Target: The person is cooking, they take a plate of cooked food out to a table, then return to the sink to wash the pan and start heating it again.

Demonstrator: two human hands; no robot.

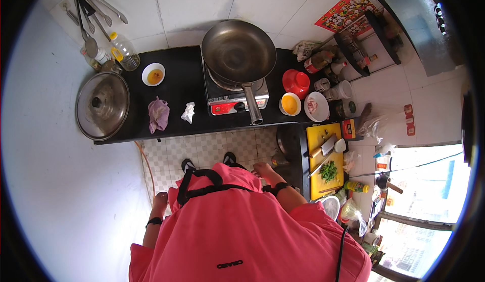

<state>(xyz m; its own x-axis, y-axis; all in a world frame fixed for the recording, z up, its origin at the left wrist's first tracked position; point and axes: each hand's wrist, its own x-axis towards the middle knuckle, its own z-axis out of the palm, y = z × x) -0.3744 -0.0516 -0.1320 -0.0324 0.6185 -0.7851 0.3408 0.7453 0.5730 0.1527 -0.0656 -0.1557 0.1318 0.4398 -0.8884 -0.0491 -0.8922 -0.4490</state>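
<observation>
My left hand (161, 201) hangs by my left side, its fingers curled and nothing visible in it. My right hand (263, 170) is by the front of my pink shirt (235, 229); its fingers are partly hidden. Both hands are apart from the black counter (178, 70). On it, a dark metal wok (237, 51) rests on a portable gas stove (238, 106), its handle pointing towards me. To its right are a bowl of beaten egg (290, 104), a bowl with pale raw meat (316, 106) and a red plastic bowl (296, 84). Left of the stove lie a crumpled white tissue (188, 112) and a purple cloth (158, 114).
A yellow cutting board (316, 134) on the right holds a cleaver (328, 145) and chopped greens (328, 171). A pot lid (103, 106), a small bowl of brownish-yellow liquid (154, 74) and an oil bottle (125, 53) stand left. Seasoning jars (331, 93) line the right wall.
</observation>
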